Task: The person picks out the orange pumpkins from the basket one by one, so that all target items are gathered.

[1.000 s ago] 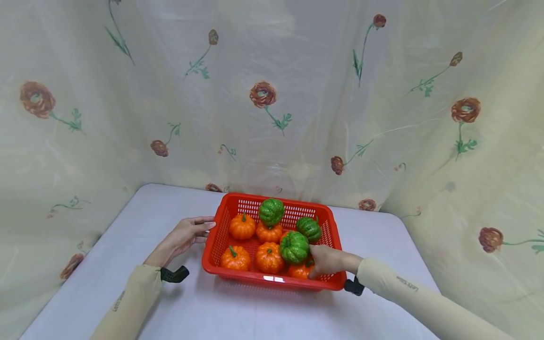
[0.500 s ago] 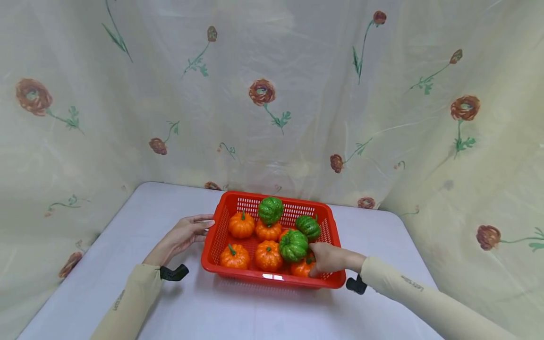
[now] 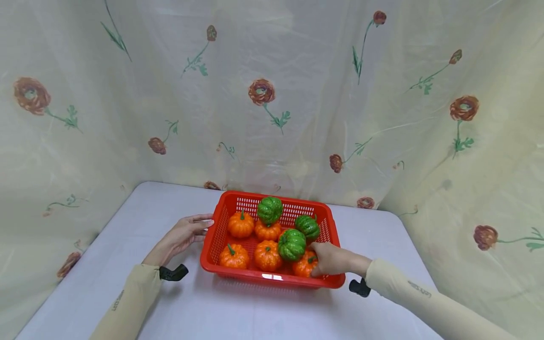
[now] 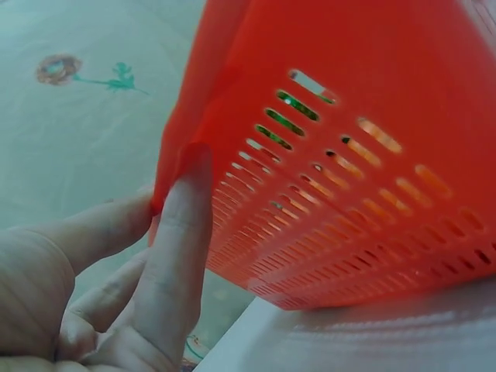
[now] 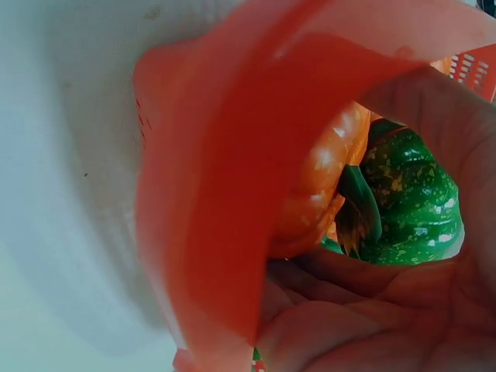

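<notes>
A red plastic basket (image 3: 272, 282) on the table holds several small orange and green pumpkins. My left hand (image 3: 187, 237) is at its left rim; in the left wrist view the fingers (image 4: 174, 248) pinch the rim from both sides. My right hand (image 3: 329, 259) reaches over the right wall and grips an orange pumpkin (image 3: 302, 267) in the near right corner, thumb on the near side. A green pumpkin (image 3: 291, 244) sits just left of that hand, raised on other pumpkins. In the right wrist view the basket wall hides part of the gripped orange pumpkin (image 5: 318, 186).
Another green pumpkin (image 3: 269, 210) rests on an orange pumpkin (image 3: 267, 231) near the back, and a third green pumpkin (image 3: 307, 227) lies at the back right. More orange pumpkins (image 3: 241, 224) fill the left side. Floral curtains (image 3: 297, 141) stand behind the white table (image 3: 238, 316).
My right hand has shifted slightly right, and the orange pumpkin in it has moved right and back a little, showing more beside the green one. My left hand stays at the rim.
</notes>
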`<state>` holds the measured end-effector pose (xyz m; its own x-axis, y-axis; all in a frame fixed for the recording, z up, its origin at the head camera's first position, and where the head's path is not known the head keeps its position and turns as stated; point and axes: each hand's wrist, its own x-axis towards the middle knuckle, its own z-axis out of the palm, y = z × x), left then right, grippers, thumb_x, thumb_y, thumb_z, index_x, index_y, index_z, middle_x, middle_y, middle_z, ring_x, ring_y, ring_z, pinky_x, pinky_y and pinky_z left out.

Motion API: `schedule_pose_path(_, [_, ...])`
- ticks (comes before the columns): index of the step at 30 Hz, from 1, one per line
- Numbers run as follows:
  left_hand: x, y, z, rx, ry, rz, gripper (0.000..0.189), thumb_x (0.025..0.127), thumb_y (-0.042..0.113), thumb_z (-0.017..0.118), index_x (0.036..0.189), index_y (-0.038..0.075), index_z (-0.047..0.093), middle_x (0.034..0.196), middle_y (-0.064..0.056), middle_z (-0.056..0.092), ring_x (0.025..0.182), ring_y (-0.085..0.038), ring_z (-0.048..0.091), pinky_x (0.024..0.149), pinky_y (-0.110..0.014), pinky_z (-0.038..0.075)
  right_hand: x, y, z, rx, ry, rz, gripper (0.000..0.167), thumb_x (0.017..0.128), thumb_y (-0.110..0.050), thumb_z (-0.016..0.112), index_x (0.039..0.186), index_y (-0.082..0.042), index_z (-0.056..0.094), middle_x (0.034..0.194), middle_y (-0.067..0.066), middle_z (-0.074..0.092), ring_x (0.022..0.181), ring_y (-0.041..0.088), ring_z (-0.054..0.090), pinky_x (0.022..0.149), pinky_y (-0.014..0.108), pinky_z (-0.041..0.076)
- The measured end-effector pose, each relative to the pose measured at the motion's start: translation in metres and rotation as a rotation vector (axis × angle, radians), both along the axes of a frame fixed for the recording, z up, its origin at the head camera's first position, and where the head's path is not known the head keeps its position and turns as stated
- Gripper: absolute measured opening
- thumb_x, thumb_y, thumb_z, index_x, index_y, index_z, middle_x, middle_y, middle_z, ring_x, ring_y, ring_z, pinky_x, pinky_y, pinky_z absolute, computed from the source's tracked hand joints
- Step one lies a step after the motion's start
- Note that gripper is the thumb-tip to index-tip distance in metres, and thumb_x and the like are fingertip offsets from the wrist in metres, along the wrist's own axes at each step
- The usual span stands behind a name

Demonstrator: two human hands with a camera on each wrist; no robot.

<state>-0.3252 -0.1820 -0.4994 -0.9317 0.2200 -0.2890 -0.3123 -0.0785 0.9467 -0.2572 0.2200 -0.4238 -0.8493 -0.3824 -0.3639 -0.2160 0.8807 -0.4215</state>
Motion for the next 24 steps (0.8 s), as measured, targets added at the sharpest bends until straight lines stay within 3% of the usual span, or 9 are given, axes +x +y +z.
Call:
schedule_pose_path(6, [-0.0008,-0.0007,0.0009,0.057,-0.039,0.0,0.068,0.087,0.026,0.073,0.144,0.007,0.042,0.114,-0.007,0.067,0.084,-0.017,0.072,0.081,-0.032,0.059,0.0043,0.0019,0.0007,-0.032,0.049,-0.012,0.057,0.074,-0.015,0.083,0.123,0.0,0.056,0.104,0.005,0.064,0.093,0.016,0.059,0.085,0.042,0.058])
schedule_pose_path(14, [-0.0017,-0.0015,-0.0003,0.163,-0.07,-0.063,0.064,0.094,0.02,0.063,0.148,0.005,0.032,0.105,-0.003,0.069,0.079,-0.013,0.07,0.074,-0.026,0.06,0.0066,0.0066,0.0047,-0.072,0.057,-0.01,0.066,0.074,-0.015,0.082,0.13,0.003,0.054,0.112,0.008,0.064,0.097,0.019,0.058,0.087,0.042,0.058])
schedule_pose_path(19, [-0.0029,-0.0018,-0.0026,0.19,-0.079,-0.069,0.062,0.095,0.018,0.062,0.147,0.003,0.031,0.105,-0.003,0.068,0.081,-0.014,0.069,0.074,-0.027,0.06,0.0085,0.0093,0.0055,-0.079,0.063,0.014,0.069,0.074,-0.014,0.081,0.134,0.005,0.052,0.116,0.01,0.064,0.096,0.018,0.058,0.086,0.04,0.058])
schedule_pose_path(24, [-0.0039,-0.0024,-0.0013,0.2,-0.088,-0.084,0.06,0.096,0.017,0.061,0.147,0.004,0.031,0.106,-0.003,0.067,0.083,-0.014,0.068,0.075,-0.028,0.06,0.0105,0.0097,0.0058,-0.08,0.069,-0.017,0.068,0.074,-0.014,0.081,0.132,0.008,0.051,0.115,0.011,0.064,0.095,0.018,0.058,0.088,0.041,0.057])
